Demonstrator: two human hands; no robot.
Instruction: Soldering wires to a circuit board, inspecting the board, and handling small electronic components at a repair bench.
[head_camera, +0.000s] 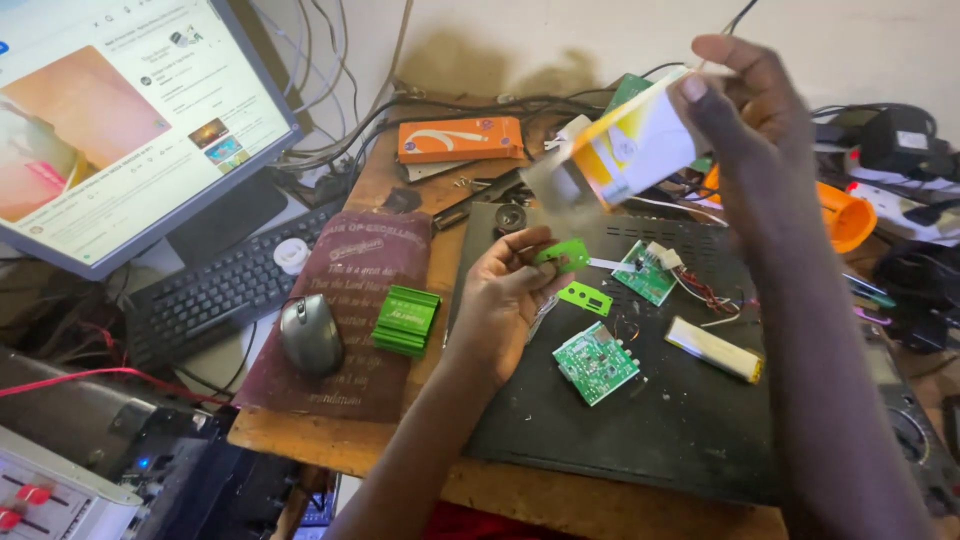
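Left hand (505, 290): grip closed, thumb and fingertips pinching a small green plastic plate (563, 254), held low just above the black metal case (650, 420). Plate is flat, glossy, long axis running left to right.

Right hand (745, 100): raised high, grip closed around a white and orange carton (625, 145), blurred; its long axis slants down toward the left hand. Carton hangs above and right of the green plate, apart from it. Left hand is the nearer one to the parts on the case.

Outward: a second green plate (586, 298) lies just beside the left fingers. A green circuit board (595, 362) sits below it, another board with wires (647, 272) to the right. A silvery flat battery pack (714, 349) lies farther right. On the wooden tabletop (600, 500): ribbed green heat sink (405, 320), grey mouse (310, 333) on a maroon cloth pad (355, 300), black keyboard (215, 290), monitor (130, 120), orange box (460, 138).
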